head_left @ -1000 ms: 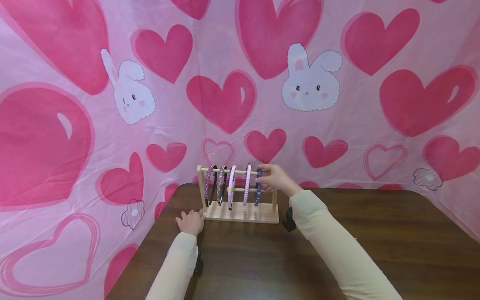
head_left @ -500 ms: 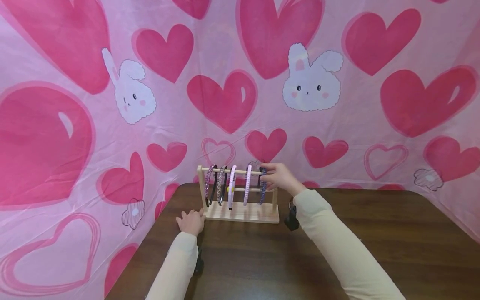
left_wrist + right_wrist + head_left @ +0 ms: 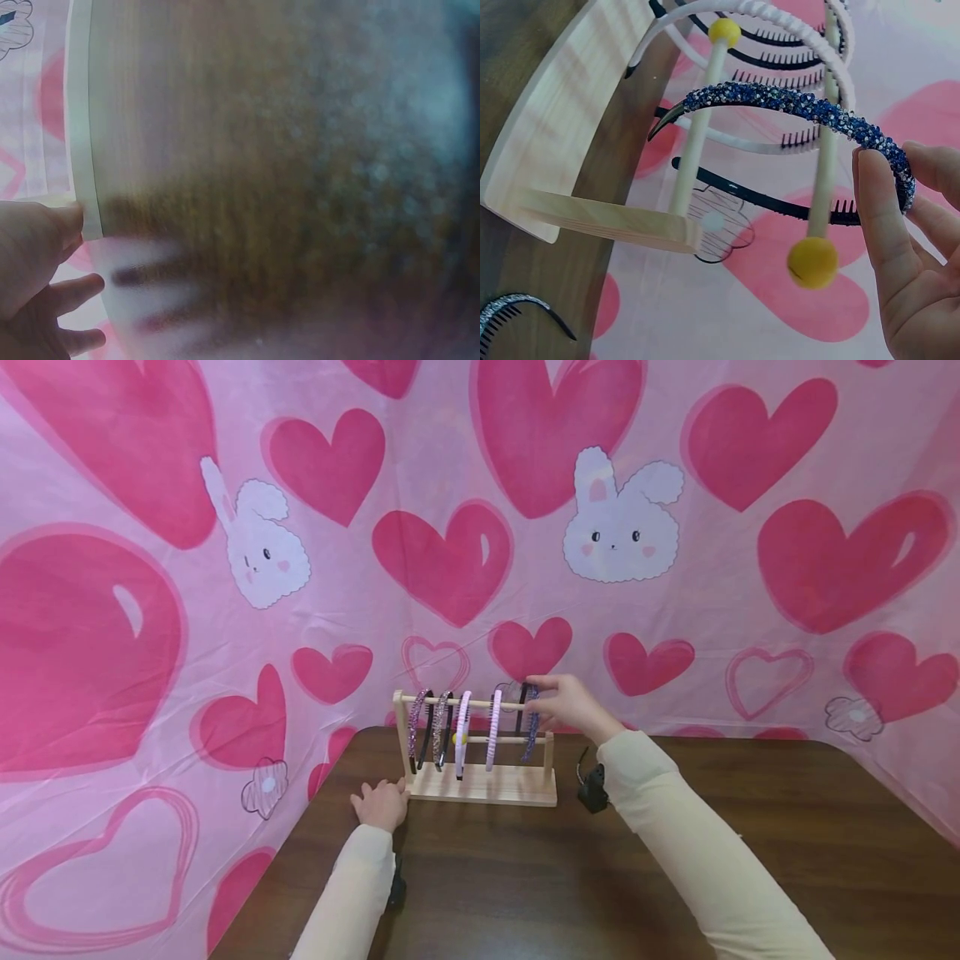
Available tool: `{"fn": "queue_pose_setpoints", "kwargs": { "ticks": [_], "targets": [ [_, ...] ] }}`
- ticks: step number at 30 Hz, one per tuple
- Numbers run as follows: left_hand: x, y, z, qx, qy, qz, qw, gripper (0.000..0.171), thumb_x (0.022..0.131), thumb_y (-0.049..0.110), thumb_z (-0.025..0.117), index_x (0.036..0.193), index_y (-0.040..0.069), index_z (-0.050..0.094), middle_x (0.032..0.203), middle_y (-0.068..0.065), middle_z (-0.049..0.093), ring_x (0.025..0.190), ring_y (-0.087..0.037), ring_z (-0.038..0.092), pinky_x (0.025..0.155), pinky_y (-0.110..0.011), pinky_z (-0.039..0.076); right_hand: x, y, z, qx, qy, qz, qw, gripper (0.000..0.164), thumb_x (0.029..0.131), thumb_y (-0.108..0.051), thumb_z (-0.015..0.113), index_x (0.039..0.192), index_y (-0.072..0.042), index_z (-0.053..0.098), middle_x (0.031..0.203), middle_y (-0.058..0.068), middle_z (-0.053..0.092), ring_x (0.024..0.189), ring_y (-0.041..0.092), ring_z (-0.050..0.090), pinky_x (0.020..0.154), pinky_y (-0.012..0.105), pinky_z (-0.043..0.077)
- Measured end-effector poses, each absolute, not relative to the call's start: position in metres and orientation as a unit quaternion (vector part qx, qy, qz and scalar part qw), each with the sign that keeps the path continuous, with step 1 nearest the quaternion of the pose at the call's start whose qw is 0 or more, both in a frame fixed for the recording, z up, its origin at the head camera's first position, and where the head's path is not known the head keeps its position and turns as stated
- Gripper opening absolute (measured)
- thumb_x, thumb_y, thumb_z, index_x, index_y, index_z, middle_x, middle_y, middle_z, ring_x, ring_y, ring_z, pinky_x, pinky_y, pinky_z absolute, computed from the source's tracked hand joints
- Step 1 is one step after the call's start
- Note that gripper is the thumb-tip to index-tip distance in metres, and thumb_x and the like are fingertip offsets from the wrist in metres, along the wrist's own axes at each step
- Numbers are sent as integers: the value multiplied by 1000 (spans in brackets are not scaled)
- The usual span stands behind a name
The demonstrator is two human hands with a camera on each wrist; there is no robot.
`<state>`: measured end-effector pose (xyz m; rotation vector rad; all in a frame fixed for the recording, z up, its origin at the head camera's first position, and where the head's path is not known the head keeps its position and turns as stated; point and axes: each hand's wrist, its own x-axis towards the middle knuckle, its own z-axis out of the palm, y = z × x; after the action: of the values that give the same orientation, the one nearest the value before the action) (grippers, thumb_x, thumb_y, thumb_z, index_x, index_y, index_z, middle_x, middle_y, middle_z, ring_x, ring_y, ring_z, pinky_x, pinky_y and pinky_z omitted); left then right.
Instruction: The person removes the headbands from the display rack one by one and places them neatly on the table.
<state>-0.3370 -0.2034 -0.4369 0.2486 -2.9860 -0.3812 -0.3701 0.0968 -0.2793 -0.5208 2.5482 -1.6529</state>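
Observation:
My right hand [image 3: 573,706] pinches the curved top of a blue glitter headband [image 3: 780,101] between thumb and fingers. That headband straddles the upper rod [image 3: 823,172] of a wooden headband rack [image 3: 517,787], near the rod's free end with its yellow knob [image 3: 812,262]. In the right wrist view, its black inner comb teeth show on the far arm. My left hand [image 3: 382,806] lies with fingers spread on the table at the rack's left end. Its thumb [image 3: 71,221] is right at the edge of the rack's base.
A pink ribbed headband [image 3: 495,731], a pale pink one [image 3: 463,735] and two glittery ones [image 3: 441,731] hang further left on the rack. Another glitter headband [image 3: 517,301] lies on the brown table [image 3: 510,868]. Behind hangs a pink heart-print cloth [image 3: 450,460].
My right hand has moved right and slightly up, carrying the blue glitter headband along the upper rod toward its free end. My left hand has stayed in place.

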Motion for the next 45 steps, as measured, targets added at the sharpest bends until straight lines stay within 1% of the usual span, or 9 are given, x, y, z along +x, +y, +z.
{"fn": "queue_pose_setpoints", "kwargs": {
  "ticks": [4,9,16,24,33,37,40,42,45],
  "targets": [
    [-336,-203,-436,81,-987,-125,60,38,93,25,53,126,7,56,119,-21,54,108,-45,38,89,-61,23,-365,98,-272,-175,818,-547,33,58,84,2,62,137,1,40,129,28,45,61,29,64,59,36,53],
    [-338,-204,-437,81,-987,-125,59,39,93,26,53,127,8,56,120,-21,53,108,-45,38,89,-61,23,-360,104,-266,-183,812,-552,42,58,85,1,61,138,0,38,127,30,45,58,24,63,61,38,53],
    [-339,-204,-438,81,-987,-122,61,38,93,26,53,126,8,57,121,-21,53,108,-45,38,88,-61,23,-359,113,-259,-178,823,-539,37,58,86,-3,61,139,-2,38,133,25,41,67,30,65,67,42,52],
    [-338,-204,-437,81,-987,-121,64,37,93,26,54,125,8,57,121,-21,53,108,-45,38,89,-61,23,-358,134,-251,-168,826,-538,26,57,87,-8,62,140,-5,39,136,22,40,68,26,65,66,36,53],
    [-339,-204,-438,81,-987,-119,65,38,92,26,54,126,8,57,121,-21,53,108,-45,38,89,-61,23,-363,161,-254,-149,820,-552,9,59,87,-12,64,140,-5,39,126,24,48,74,22,65,70,39,52],
    [-340,-204,-439,81,-987,-119,67,38,93,26,54,126,8,57,122,-21,53,109,-45,38,89,-61,23,-363,175,-256,-144,820,-554,-6,60,87,-14,64,140,-5,38,129,26,45,75,21,64,74,43,50],
    [-340,-204,-440,79,-987,-120,67,38,93,26,54,127,8,57,123,-21,52,109,-45,38,89,-61,23,-363,186,-259,-131,822,-554,-15,61,87,-17,64,141,-6,36,131,25,43,76,21,64,74,42,50],
    [-339,-204,-440,77,-988,-119,64,39,93,26,53,127,8,56,123,-21,52,109,-45,38,89,-61,23,-363,194,-261,-120,824,-554,-18,63,87,-19,65,142,-7,36,128,24,45,77,19,65,73,40,51],
    [-339,-204,-440,76,-988,-118,62,39,93,25,53,127,7,55,122,-22,52,109,-45,37,89,-62,23,-363,205,-266,-115,817,-565,-21,64,88,-18,63,142,-5,33,124,28,46,75,17,65,73,38,51]
  ]
}}
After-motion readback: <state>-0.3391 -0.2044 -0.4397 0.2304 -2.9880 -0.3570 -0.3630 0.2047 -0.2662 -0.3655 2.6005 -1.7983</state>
